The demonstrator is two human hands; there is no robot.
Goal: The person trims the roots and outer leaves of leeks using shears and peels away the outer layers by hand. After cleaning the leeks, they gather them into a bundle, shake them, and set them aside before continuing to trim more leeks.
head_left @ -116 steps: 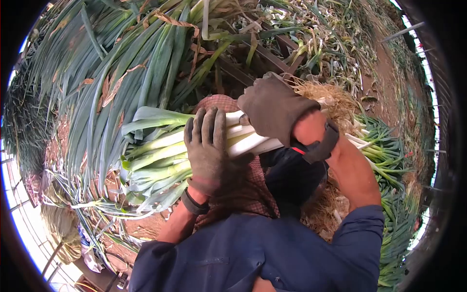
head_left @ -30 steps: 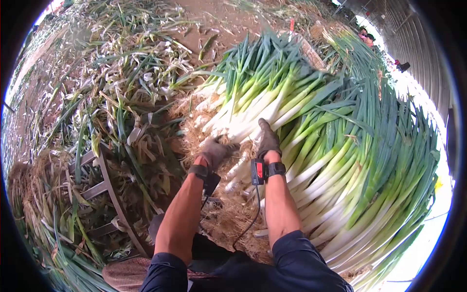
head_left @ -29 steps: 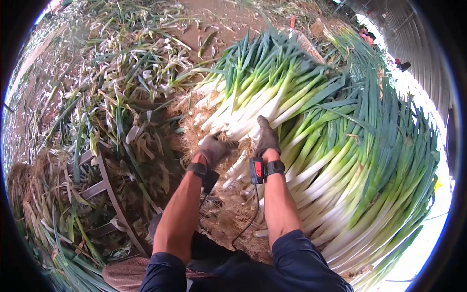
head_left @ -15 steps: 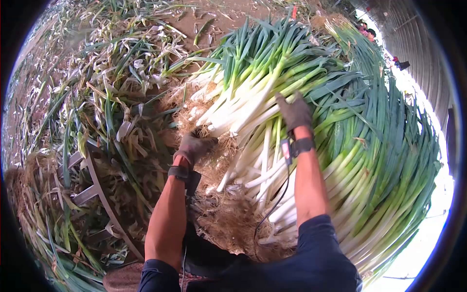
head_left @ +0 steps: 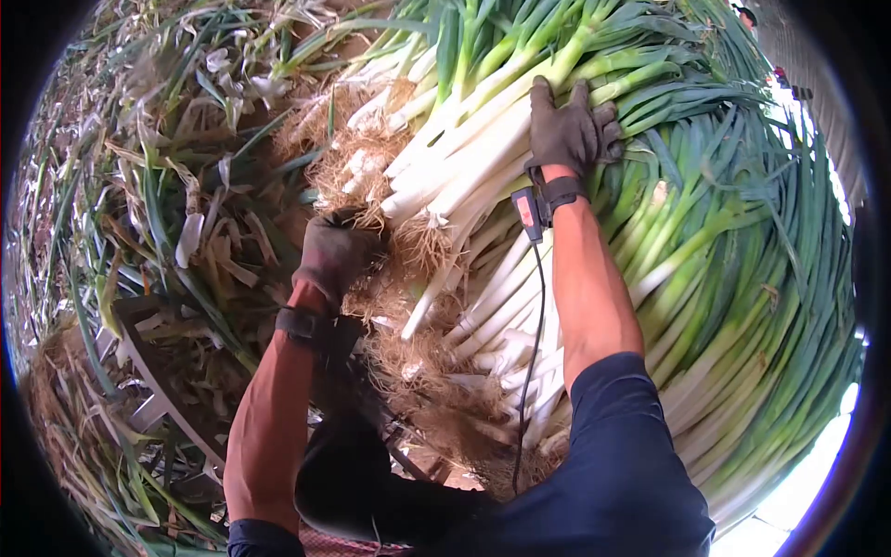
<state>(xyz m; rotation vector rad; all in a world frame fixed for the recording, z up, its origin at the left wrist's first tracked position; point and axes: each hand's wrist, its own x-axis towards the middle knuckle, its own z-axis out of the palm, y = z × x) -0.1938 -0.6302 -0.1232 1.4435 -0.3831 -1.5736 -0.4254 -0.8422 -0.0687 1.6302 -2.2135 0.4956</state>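
A thick bundle of long green onions (head_left: 473, 153) lies on the pile, white stalks and rooted ends toward me, green leaves pointing up and right. My right hand (head_left: 571, 135), in a dark glove, rests on the bundle where white turns to green, its fingers spread. By the root ends (head_left: 348, 176), at the bundle's lower left, is my gloved left hand (head_left: 336, 252). Its fingers are curled in and partly hidden; what they grip, if anything, cannot be made out. Dark straps circle both wrists, and a small device on a cable (head_left: 527, 215) hangs at the right one.
More green onions (head_left: 715, 325) fill the right side in a big heap. Cut leaves and peelings (head_left: 176, 204) cover the ground at left. A curved metal frame (head_left: 162, 390) stands at lower left, beside my left forearm. Tangled roots (head_left: 436, 399) lie before my knees.
My view has shifted closer to the pile. Both hands appear higher in the picture, the right one farther up the stalks, and the left hand's fingers are more curled.
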